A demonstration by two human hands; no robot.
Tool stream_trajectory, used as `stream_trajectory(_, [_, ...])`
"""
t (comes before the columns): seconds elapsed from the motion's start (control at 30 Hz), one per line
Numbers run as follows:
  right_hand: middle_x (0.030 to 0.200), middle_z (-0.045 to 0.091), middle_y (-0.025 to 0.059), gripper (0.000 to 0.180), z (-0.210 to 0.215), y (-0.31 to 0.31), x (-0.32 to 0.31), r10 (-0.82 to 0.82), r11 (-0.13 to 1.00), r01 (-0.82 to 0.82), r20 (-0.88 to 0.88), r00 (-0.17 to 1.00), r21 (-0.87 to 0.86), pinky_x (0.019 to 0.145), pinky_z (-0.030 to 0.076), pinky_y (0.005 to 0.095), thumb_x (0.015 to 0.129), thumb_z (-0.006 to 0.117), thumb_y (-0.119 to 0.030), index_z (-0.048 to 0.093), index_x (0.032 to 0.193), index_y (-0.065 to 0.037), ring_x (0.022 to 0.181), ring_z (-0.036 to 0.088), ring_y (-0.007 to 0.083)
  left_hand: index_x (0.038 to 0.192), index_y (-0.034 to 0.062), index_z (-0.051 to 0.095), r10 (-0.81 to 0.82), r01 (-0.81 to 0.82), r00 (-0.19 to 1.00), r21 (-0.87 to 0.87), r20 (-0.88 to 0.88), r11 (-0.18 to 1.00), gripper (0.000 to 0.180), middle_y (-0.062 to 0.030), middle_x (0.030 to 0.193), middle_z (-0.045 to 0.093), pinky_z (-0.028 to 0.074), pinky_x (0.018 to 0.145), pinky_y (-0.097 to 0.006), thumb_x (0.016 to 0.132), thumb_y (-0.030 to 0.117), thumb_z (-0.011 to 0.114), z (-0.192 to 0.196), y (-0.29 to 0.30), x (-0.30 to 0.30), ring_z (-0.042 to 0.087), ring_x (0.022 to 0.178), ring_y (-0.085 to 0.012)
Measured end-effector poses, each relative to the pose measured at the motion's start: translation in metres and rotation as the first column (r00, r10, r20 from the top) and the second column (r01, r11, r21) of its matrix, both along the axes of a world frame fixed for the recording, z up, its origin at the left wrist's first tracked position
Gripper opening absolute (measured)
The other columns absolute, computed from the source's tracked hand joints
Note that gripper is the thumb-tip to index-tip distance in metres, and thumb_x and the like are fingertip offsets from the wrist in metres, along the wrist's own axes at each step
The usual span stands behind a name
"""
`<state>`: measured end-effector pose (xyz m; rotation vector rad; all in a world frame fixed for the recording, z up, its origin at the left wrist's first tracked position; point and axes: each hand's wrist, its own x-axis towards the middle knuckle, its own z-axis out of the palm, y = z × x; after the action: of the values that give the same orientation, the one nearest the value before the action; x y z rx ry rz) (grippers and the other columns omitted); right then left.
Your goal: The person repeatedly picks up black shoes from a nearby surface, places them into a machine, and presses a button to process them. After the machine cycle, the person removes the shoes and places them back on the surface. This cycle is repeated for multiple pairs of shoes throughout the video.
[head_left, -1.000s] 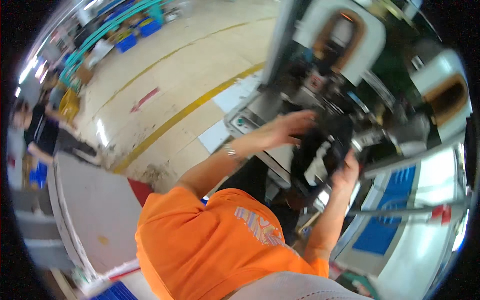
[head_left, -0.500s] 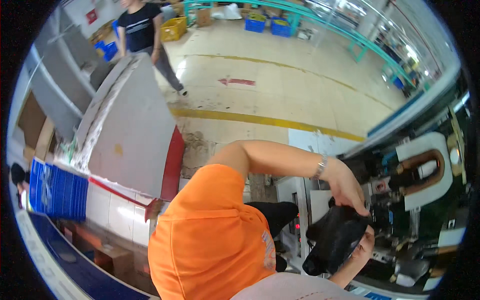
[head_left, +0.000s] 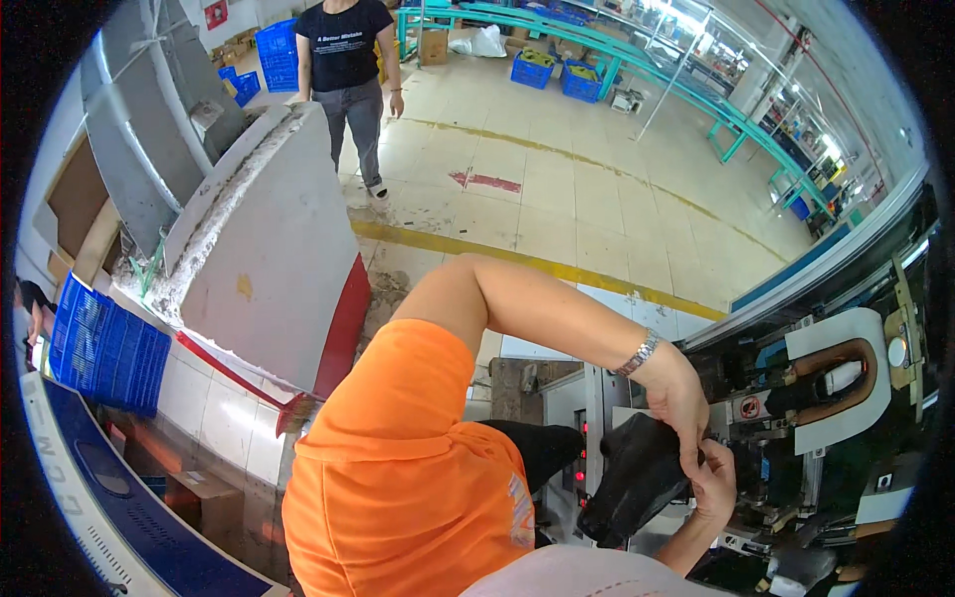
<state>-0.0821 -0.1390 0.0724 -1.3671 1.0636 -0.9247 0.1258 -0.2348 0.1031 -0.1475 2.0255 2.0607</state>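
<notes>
A black shoe upper (head_left: 634,476) hangs between my hands at the lower right, beside a machine. My left hand (head_left: 680,400), with a metal watch on its wrist, reaches down over the upper's top right side, its fingers closed on the edge. From below comes my right hand (head_left: 714,482), thumb and fingers pinched at the same edge, close against the left fingertips. The upper hides part of what lies under it, and exactly how the fingertips grip is hard to make out.
The machine's white U-shaped plate (head_left: 854,383) and metal parts stand right of my hands. Small red lights (head_left: 581,476) show on a panel left of the upper. A grey cabinet (head_left: 264,254) and blue crates (head_left: 109,343) are to the left. A person (head_left: 348,90) stands beyond.
The upper has shifted slightly left and turned. My right fingers have moved up its edge to meet the left fingertips. The person beyond now stands facing this way.
</notes>
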Motion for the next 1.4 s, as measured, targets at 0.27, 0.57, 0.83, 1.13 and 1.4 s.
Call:
stream_trajectory(0.27, [0.068,0.049,-0.0065,0.040,0.014,0.002,0.043,0.058,0.991,-0.069,0.093,0.994,0.114,0.052,0.025,0.0186,0.062,0.078,-0.034,0.057,0.078,-0.003,0.061,0.039,0.0018,0.103,-0.0093,0.053,-0.120,0.084,0.991,0.392,0.067,0.916,0.041,-0.0129,0.096,0.062,0.048,0.077,-0.028,0.084,0.026,0.059,-0.018,-0.013,0.024,0.059,0.085,-0.0158])
stream_trajectory(0.57, [0.075,0.056,0.0014,0.036,0.002,-0.017,0.039,-0.012,0.991,-0.003,0.115,0.993,0.134,0.060,0.039,0.0203,0.067,0.075,-0.022,0.057,0.088,0.001,0.065,0.052,0.0093,0.091,-0.0014,0.059,0.162,-0.148,0.976,0.106,-0.147,0.983,0.033,-0.0062,0.089,0.063,0.048,0.067,-0.027,0.082,0.031,0.059,-0.019,-0.003,0.040,0.060,0.073,-0.0154])
stream_trajectory(0.83, [0.077,0.056,0.0011,0.041,-0.004,-0.015,-0.023,-0.260,0.966,0.249,0.246,0.934,0.074,0.034,0.028,0.0215,0.073,0.070,-0.020,0.054,0.105,-0.002,0.038,0.035,0.0039,0.104,0.0061,0.053,0.271,-0.304,0.047,-0.272,-0.961,-0.913,0.053,-0.0168,0.105,0.054,0.040,0.078,-0.044,0.060,0.025,0.074,0.132,-0.123,0.309,0.051,0.095,-0.0312])
stream_trajectory(1.13, [0.066,0.050,0.0041,0.044,-0.012,-0.014,-0.036,-0.237,0.971,0.233,0.262,0.936,0.046,0.026,0.019,0.0239,0.076,0.068,-0.022,0.049,0.109,-0.001,0.026,0.026,0.0051,0.097,0.0066,0.061,0.942,-0.013,-0.317,-0.993,-0.107,-0.117,0.041,-0.0092,0.081,0.065,0.047,0.073,-0.040,0.068,0.035,0.069,0.015,-0.142,0.609,0.061,0.078,-0.0255])
stream_trajectory(1.4, [0.057,0.051,0.0038,0.041,-0.021,-0.016,-0.030,-0.372,0.921,0.390,0.285,0.883,-0.005,0.024,0.022,0.0233,0.077,0.067,-0.019,0.048,0.108,0.001,0.026,0.031,0.0063,0.134,0.0070,0.026,0.777,-0.481,0.537,-0.876,-0.330,-0.039,0.079,-0.0117,0.084,0.062,0.046,0.068,-0.034,0.072,0.033,0.067,0.017,-0.250,0.311,0.058,0.070,-0.0195])
